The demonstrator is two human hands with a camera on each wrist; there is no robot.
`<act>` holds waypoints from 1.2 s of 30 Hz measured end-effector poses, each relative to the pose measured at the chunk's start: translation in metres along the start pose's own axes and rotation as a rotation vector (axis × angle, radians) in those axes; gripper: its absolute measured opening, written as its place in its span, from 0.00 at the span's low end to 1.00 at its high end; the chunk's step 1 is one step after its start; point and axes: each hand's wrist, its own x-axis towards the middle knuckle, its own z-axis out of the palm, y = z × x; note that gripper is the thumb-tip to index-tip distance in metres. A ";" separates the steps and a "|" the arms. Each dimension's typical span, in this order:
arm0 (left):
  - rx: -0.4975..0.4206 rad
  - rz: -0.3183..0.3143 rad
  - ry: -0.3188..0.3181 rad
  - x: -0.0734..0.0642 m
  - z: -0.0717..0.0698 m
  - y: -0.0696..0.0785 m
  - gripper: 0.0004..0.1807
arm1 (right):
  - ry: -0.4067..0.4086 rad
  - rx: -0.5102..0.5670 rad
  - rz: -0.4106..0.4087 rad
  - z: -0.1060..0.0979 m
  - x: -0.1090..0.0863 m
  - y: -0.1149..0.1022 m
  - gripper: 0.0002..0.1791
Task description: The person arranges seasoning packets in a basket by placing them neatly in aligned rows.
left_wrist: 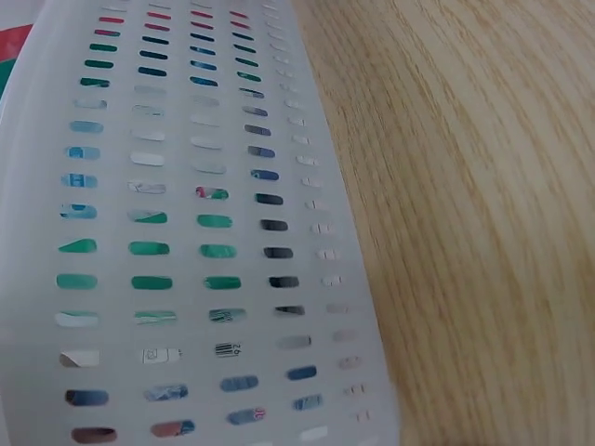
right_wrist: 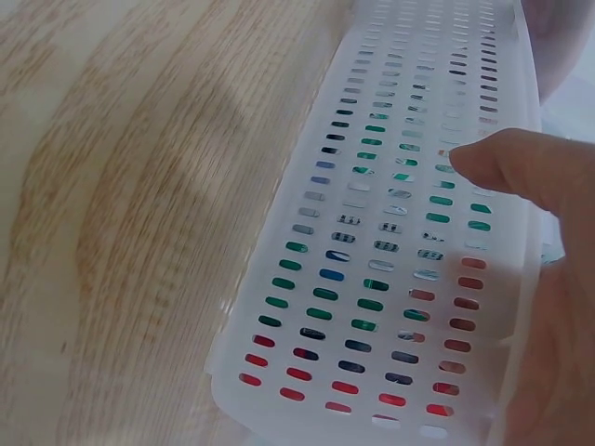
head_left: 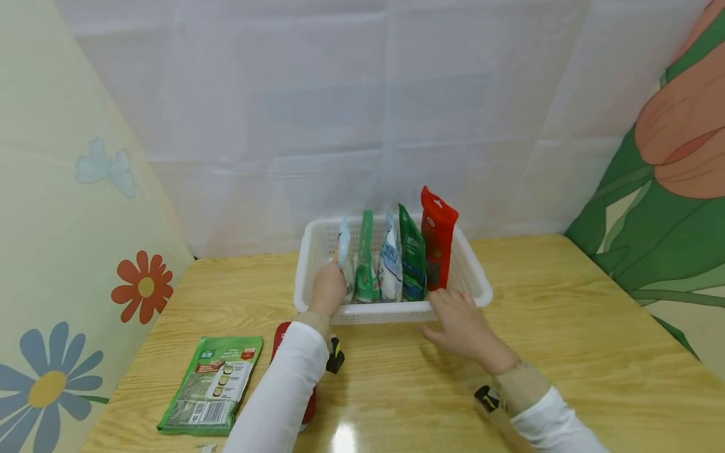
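Observation:
A white plastic basket point(head_left: 391, 313) stands on the wooden table by the back cloth. Upright inside it, from left to right, are a light blue packet point(head_left: 344, 242), a narrow green packet point(head_left: 366, 251), a blue-and-white packet point(head_left: 390, 264), a dark green packet point(head_left: 413, 255) and a tall red packet point(head_left: 437, 233). My left hand point(head_left: 327, 290) reaches over the basket's left front and pinches the light blue packet; its fingertips are hidden. The right hand point(head_left: 460, 322) grips the front rim near the right corner, fingers over the edge, thumb point(right_wrist: 511, 163) outside the slotted wall.
Flat on the table at left lies a green packet point(head_left: 212, 387) with a barcode. A red item point(head_left: 281, 333) sits partly hidden under my left sleeve. Painted walls stand on both sides, and a white cloth point(head_left: 362, 126) hangs behind the basket.

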 end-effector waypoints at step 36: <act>-0.201 -0.064 -0.011 -0.007 0.000 0.009 0.45 | 0.002 0.012 -0.001 0.003 -0.001 0.000 0.23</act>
